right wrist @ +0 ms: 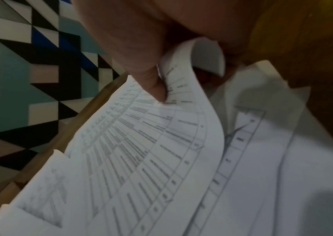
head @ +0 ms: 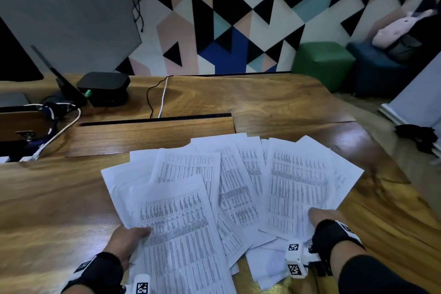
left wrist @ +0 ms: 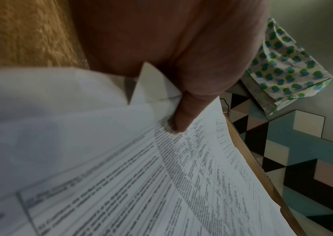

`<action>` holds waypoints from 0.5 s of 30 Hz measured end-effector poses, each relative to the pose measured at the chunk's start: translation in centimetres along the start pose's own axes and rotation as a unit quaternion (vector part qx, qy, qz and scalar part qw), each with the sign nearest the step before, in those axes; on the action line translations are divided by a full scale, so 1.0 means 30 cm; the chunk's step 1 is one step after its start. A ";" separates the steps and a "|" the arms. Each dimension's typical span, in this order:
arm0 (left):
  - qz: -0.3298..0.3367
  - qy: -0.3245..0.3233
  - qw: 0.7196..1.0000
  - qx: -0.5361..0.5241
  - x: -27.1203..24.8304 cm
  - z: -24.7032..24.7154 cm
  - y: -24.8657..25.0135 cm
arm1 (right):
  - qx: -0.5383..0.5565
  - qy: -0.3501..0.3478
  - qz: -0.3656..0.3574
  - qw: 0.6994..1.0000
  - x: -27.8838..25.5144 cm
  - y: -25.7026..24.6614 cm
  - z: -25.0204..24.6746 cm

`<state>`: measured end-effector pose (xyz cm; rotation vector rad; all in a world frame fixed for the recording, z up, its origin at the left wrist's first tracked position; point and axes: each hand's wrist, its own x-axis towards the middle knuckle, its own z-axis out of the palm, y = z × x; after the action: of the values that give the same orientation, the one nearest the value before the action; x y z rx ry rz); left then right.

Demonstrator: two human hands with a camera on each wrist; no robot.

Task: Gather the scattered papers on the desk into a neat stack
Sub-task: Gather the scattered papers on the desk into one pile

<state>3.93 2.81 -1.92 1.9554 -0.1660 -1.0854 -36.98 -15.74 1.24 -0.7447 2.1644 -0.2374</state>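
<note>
Several white printed papers (head: 238, 188) lie fanned and overlapping on the wooden desk (head: 59, 198). My left hand (head: 131, 238) grips the left edge of the left bundle of sheets (head: 181, 227), thumb on top; the left wrist view shows that thumb (left wrist: 183, 118) pressing the printed page (left wrist: 161, 183). My right hand (head: 319, 218) grips the lower right edge of the right bundle (head: 296, 186). In the right wrist view its thumb (right wrist: 153, 86) pinches a curling page (right wrist: 161, 143), fingers hidden underneath.
A recessed wooden cable flap (head: 152, 133) runs behind the papers. At the back left sit a black box (head: 105, 88), cables (head: 59, 131) and a white cord (head: 163, 95). Green (head: 322, 64) and blue (head: 377, 69) stools stand beyond the desk's right corner.
</note>
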 end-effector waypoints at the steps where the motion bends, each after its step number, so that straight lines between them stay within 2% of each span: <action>1: -0.002 0.001 1.000 0.002 0.003 0.000 -0.001 | -0.022 0.005 0.001 1.000 -0.006 -0.002 -0.004; 4: -0.007 0.003 1.000 0.007 0.016 -0.001 -0.006 | -0.092 0.025 0.007 0.995 0.044 -0.001 0.009; 5: -0.007 0.002 1.000 0.011 0.018 0.000 -0.008 | -0.119 -0.010 0.017 0.993 0.153 0.006 0.050; 7: -0.002 0.004 1.000 0.017 0.017 0.003 -0.009 | -0.201 -0.002 -0.011 0.980 0.341 0.007 0.114; 8: -0.002 0.004 1.000 0.020 0.014 0.006 -0.010 | -0.256 -0.032 -0.027 0.966 0.327 -0.012 0.113; 9: -0.002 0.004 1.000 0.020 0.014 0.008 -0.013 | -0.297 -0.035 -0.048 0.953 0.217 -0.045 0.090; 10: -0.003 0.005 1.000 0.021 0.009 0.011 -0.014 | -0.272 -0.050 -0.062 0.959 0.116 -0.081 0.069; 12: -0.004 0.007 1.000 0.020 0.001 0.014 -0.018 | -0.326 -0.082 -0.104 0.936 -0.032 -0.121 0.024; 15: -0.003 0.007 1.000 0.020 -0.004 0.018 -0.019 | -0.351 -0.112 -0.104 0.924 -0.080 -0.155 0.007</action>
<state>3.29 2.89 -2.39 1.9983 -0.1764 -1.0795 -33.63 -18.06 4.52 -1.3305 1.9337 0.5286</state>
